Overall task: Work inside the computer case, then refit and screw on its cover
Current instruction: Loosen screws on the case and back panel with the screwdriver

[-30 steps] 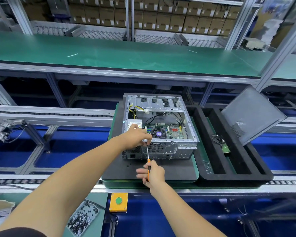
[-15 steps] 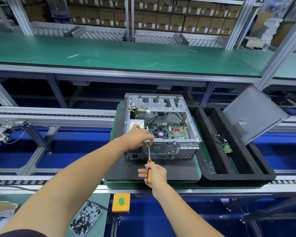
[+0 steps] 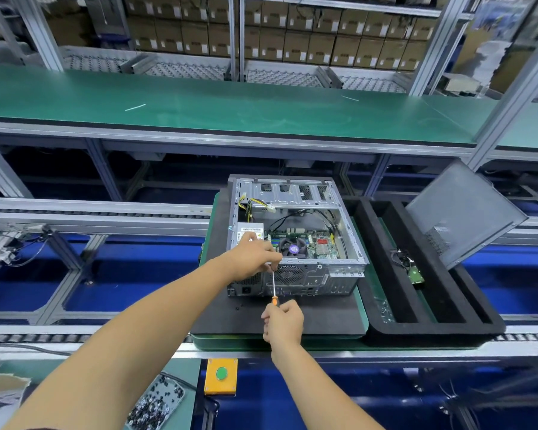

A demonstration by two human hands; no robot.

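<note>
An open grey computer case [image 3: 348, 262] lies on a black mat [image 3: 323, 315], its motherboard and fan showing. My right hand [image 3: 283, 321] grips the orange handle of a screwdriver [image 3: 274, 285] whose tip meets the case's near top edge. My left hand [image 3: 255, 259] pinches the shaft at that tip, over the rear panel. The grey cover panel [image 3: 466, 212] leans tilted against the black foam tray [image 3: 441, 321] at the right.
A green hard-drive board [image 3: 416, 276] lies in the foam tray. A tray of small screws [image 3: 156, 408] sits at the bottom left, beside a yellow box with a green button [image 3: 221, 375]. Conveyor rails run left and right; a green bench lies beyond.
Both hands and the screwdriver stay at the same spot on the case edge. Only the camera view has shifted slightly.
</note>
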